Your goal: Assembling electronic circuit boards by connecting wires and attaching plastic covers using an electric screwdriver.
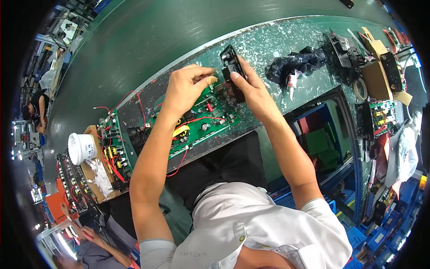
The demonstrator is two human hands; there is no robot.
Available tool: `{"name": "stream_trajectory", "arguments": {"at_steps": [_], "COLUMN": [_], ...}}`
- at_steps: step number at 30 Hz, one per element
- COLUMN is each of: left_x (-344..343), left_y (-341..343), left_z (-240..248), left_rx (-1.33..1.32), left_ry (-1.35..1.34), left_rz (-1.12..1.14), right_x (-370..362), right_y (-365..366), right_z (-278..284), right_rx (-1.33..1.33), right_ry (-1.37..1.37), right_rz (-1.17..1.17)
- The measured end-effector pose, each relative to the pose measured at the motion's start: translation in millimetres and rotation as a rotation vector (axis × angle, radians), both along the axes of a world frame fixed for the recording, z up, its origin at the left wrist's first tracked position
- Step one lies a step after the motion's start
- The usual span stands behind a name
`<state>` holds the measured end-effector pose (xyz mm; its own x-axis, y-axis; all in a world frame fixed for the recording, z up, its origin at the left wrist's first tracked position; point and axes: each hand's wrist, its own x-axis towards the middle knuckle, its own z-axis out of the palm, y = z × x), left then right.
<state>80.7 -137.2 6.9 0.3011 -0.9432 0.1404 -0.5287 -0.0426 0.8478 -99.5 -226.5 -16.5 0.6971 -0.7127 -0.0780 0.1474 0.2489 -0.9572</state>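
Observation:
My right hand (253, 92) is closed around a black slotted panel (230, 57), held tilted above the bench with the thumb along its lower end. Close to its left, my left hand (184, 89) is closed in a pinch, thumb and forefinger together near the panel's edge. Whatever lies between those fingertips is too small to make out. Below both hands, a green circuit board (207, 113) lies on the bench, carrying red wires, small components and a yellow-wrapped coil (181, 132). My left hand and forearm hide part of the board.
Left, a white tub (81, 148) stands by a cardboard box (92, 188) and another green board (117, 130). Right lie a crumpled black cloth (298, 63), black perforated panels (345, 50) and a tape roll (359, 89). Another person's arm (107, 246) shows at lower left.

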Motion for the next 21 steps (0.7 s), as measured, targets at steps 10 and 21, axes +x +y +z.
{"name": "stream_trajectory", "arguments": {"at_steps": [10,21], "left_x": [-4,-10], "left_y": [0,1], "left_z": [13,13], "left_rx": [-0.034,-0.104], "left_ry": [-0.181,-0.498], "left_rz": [-0.020,0.001], "right_x": [11,5], "right_y": [3,11], "right_z": [-11,7], "right_rx": [-0.299,-0.501], "right_ry": [0.158,0.283], "right_rz": [0.007,-0.009]}}
